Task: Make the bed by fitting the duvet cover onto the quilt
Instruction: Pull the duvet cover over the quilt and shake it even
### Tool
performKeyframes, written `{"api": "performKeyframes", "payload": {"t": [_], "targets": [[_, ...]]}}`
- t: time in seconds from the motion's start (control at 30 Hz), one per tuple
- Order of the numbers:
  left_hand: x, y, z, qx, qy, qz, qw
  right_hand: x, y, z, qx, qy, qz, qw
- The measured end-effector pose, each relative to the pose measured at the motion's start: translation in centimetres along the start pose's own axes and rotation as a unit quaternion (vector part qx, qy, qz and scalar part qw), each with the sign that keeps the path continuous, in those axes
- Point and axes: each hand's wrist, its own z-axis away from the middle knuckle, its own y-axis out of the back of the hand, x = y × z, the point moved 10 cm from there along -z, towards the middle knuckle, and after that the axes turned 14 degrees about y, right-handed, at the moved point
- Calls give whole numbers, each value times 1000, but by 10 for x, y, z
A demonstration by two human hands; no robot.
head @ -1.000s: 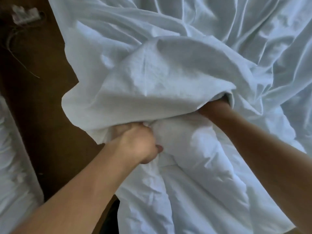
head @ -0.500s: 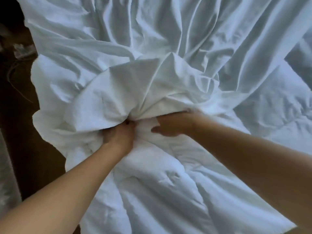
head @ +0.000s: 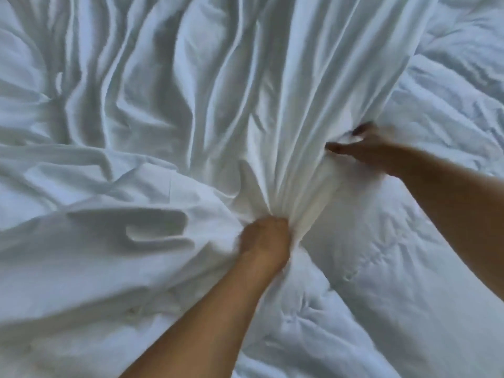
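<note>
A white duvet cover [head: 152, 105] lies wrinkled across the left and middle of the head view, its folds running toward me. The padded white quilt [head: 368, 268] shows bare at the lower right, stitched in puckered spots. My left hand [head: 266, 241] grips a gathered bunch of the cover's edge at the centre. My right hand [head: 365, 144] pinches the cover's edge further right and higher, thumb pointing left; it is blurred by motion.
More rumpled white bedding [head: 461, 64] fills the upper right corner. White fabric covers the whole view; no floor or bed edge shows.
The view swung right, so the dark floor on the left left the frame. My right hand slid right and away along the cover's edge. The cover is stretched into long folds.
</note>
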Motion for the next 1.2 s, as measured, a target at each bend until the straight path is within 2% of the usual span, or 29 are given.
{"api": "performKeyframes", "payload": {"t": [0.03,0.1,0.17,0.27,0.37,0.47,0.57,0.7,0.77,0.8,0.83,0.87,0.9,0.93,0.97,1.0,1.03,1.07,1.13,1.2], "targets": [[10,-7,7,6,-23,-32,999,22,-17,-5,-31,-18,-16,999],[20,-8,9,-11,-36,-38,999,43,-38,-15,-27,14,26,999],[33,14,-6,-29,-21,26,999,46,-45,-30,-15,49,71,996],[72,56,-44,15,7,129,992,53,-47,-46,-62,42,48,996],[110,30,-87,-83,72,67,992,65,-53,-54,-88,44,25,995],[117,9,-120,-133,124,51,982,66,-60,-66,-102,28,61,993],[112,5,-134,-158,148,69,974,64,-63,-60,-165,-37,77,983],[110,7,-135,-148,196,49,968,57,-64,-53,-188,-53,100,976],[110,10,-133,-144,223,35,964,36,-67,-49,-295,-18,149,944],[110,10,-132,-131,232,28,963,21,-67,-47,-383,20,165,909],[111,11,-130,-114,239,20,964,9,-63,-45,-461,45,157,872],[112,12,-130,-96,244,11,965,0,-49,-52,-505,43,112,855],[111,12,-132,-84,248,9,965,-11,-24,-75,-489,44,54,870],[109,10,-132,-81,250,10,965,-25,12,-114,-416,79,35,905],[108,7,-133,-88,251,10,964,-40,62,-164,-284,142,54,947],[106,4,-134,-98,251,8,963,-52,118,-212,-124,202,92,967],[105,1,-136,-106,254,2,961,-64,175,-252,7,243,142,960],[104,-1,-136,-110,261,-2,959,-64,215,-283,74,262,200,941],[105,-1,-137,-116,271,-2,956,-38,249,-338,39,260,355,897],[106,1,-136,-128,278,-5,952,-5,247,-366,4,314,455,833]]}}
